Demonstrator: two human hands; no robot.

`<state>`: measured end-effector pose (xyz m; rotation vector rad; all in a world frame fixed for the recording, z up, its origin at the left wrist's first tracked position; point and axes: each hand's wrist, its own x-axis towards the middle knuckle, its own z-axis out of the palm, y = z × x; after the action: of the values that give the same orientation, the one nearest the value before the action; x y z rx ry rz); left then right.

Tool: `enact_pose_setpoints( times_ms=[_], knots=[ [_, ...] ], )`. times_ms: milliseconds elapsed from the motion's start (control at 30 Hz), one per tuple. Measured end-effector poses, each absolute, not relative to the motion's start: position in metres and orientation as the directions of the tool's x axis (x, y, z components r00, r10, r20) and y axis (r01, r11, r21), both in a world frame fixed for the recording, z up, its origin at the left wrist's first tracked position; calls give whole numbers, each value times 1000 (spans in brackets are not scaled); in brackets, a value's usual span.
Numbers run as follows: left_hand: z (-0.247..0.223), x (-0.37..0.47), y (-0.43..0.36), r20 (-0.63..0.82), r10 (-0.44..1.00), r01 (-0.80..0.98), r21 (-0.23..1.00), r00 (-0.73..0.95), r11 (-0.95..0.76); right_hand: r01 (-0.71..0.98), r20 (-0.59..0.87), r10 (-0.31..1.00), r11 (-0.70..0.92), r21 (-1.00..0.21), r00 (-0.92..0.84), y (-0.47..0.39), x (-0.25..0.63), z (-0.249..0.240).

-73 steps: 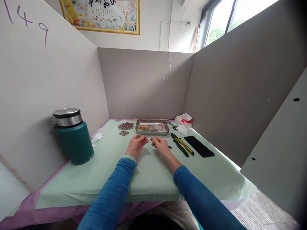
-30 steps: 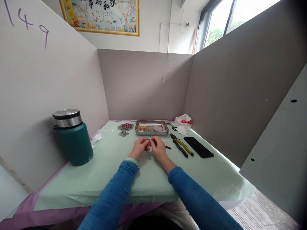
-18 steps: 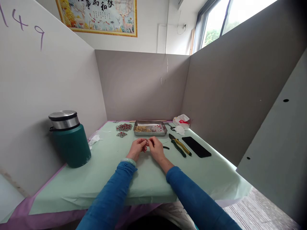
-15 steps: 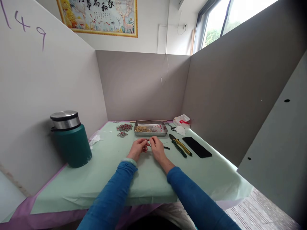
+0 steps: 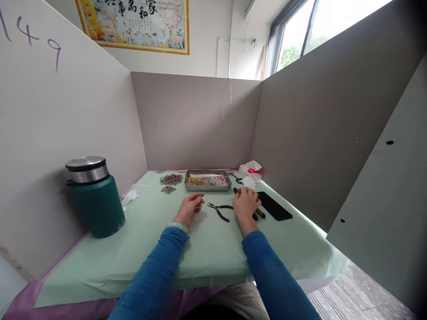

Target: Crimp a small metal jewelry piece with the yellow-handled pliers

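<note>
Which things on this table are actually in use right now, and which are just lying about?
In use: left hand pinching a tiny piece; right hand on the green-yellow pliers; small black pliers between the hands; bead tray.
Lying about: green flask, phone, beaded pieces, tissue pack.

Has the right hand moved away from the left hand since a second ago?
Yes. The right hand has moved rightward, away from the left hand, and now lies over the green-and-yellow pliers beside the black phone.

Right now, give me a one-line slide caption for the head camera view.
Right hand rests over the green-and-yellow pliers; left hand pinches something tiny beside small black pliers.
</note>
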<state>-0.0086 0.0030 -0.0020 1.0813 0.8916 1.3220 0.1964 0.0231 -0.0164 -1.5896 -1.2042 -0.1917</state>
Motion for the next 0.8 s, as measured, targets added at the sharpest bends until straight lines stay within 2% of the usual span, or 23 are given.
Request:
enact_pose_setpoints(
  times_ms=[100, 200, 300, 400, 467, 533, 600, 633, 700, 733, 800],
  knots=[
    [-2, -9, 3, 79, 994, -270, 961, 77, -55, 814, 582, 649, -99, -573, 489, 20, 217, -19],
    [-2, -9, 3, 57, 995, -245, 969, 79, -36, 851, 366, 808, -287, -440, 462, 17, 223, -21],
    [-2, -9, 3, 50, 995, -237, 971, 83, -29, 866, 232, 868, -338, -369, 438, 17, 220, -19],
    [-1, -9, 2, 56, 995, -241, 970, 88, -34, 860, 220, 876, -321, -397, 429, 17, 220, -18],
    [-1, -9, 3, 61, 995, -248, 968, 84, -38, 816, 230, 870, -274, -510, 436, 17, 224, -17],
    [-1, -9, 3, 66, 995, -261, 964, 76, -44, 658, 236, 845, -168, -734, 479, 16, 227, -14],
    [-1, -9, 4, 76, 995, -275, 960, 65, -55, 324, 225, 816, 50, -945, 532, 15, 224, -8],
    [-1, -9, 4, 81, 995, -280, 958, 56, -62, 115, 216, 815, 184, -976, 538, 14, 220, -4],
    [0, -9, 5, 90, 996, -288, 955, 30, -77, -254, 222, 862, 365, -896, 457, 10, 205, 2],
    [1, -9, 5, 91, 996, -292, 953, 13, -84, -385, 212, 897, 366, -847, 388, 8, 196, 5],
    [2, -9, 5, 97, 995, -301, 948, -23, -100, -555, 136, 961, 251, -793, 240, 2, 176, 6]
  ],
)
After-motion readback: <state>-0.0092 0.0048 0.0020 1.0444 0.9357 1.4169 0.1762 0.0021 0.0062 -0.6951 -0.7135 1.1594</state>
